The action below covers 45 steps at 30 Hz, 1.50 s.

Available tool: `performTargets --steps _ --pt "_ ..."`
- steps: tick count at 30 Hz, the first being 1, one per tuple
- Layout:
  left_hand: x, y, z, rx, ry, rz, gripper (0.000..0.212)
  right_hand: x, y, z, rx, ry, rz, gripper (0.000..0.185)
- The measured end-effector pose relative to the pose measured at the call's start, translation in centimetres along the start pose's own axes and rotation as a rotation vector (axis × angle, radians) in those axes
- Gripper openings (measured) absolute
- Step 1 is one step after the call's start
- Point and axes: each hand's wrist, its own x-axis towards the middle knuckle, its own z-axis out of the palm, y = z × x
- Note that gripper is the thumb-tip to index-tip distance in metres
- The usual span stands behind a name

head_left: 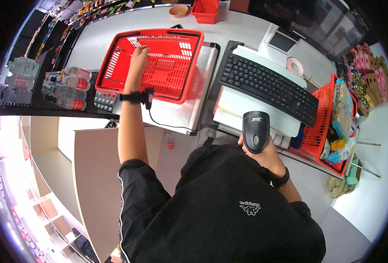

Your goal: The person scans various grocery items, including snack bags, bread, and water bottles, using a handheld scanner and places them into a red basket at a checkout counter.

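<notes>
My right hand [263, 154] is wrapped round the grip of a black handheld barcode scanner [256, 131], close in front of my torso. My left hand [140, 59] reaches over a red plastic shopping basket [167, 77] whose visible inside holds no goods; the fingers are partly bent, with nothing seen in them. A black strap with a small cabled device is on my left wrist. The basket rests on a metal-topped part of the counter [181, 115]. Right of it, a black keyboard [269, 85] lies tilted on a white surface. Farther right stands a red basket [319, 121] filled with packaged goods.
Water bottles [72, 88] lie on a black rack at the left, beside a small numeric keypad [105, 100]. Another red basket [205, 13] and an orange bowl [178, 11] are at the far edge. A roll of tape or paper [295, 66] sits behind the keyboard. A dark screen [305, 23] overhangs the far right.
</notes>
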Motion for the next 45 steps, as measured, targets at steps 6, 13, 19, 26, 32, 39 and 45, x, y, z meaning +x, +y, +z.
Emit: performTargets --steps 6,13,19,26,32,39,45 --pt "7.1 -10.9 -4.0 -0.266 -0.216 -0.743 0.032 2.1 0.4 4.0 -0.175 0.06 0.084 0.026" --pt "13.0 -26.7 -7.9 0.331 -0.43 -1.061 0.025 2.7 0.6 5.3 -0.146 0.254 0.254 0.028" --pt "15.0 -21.5 0.4 0.817 -0.702 -0.985 0.036 2.5 0.5 6.5 -0.279 0.395 0.29 0.025" --pt "12.8 -23.8 -0.7 1.123 -0.569 -0.608 0.046 3.8 0.5 6.3 -0.238 0.37 0.282 0.031" --pt "11.9 -22.4 -2.0 0.528 -0.591 -0.791 0.055 4.3 1.3 5.5 -0.224 0.226 0.293 0.035" --pt "10.4 -8.7 -2.1 0.207 -0.557 -0.406 0.03 4.5 2.2 6.2 -0.332 0.166 0.097 0.026" --pt "6.5 0.4 -4.8 0.077 -0.477 -0.004 0.056 5.1 1.6 6.3 -0.346 0.059 -0.038 0.028"
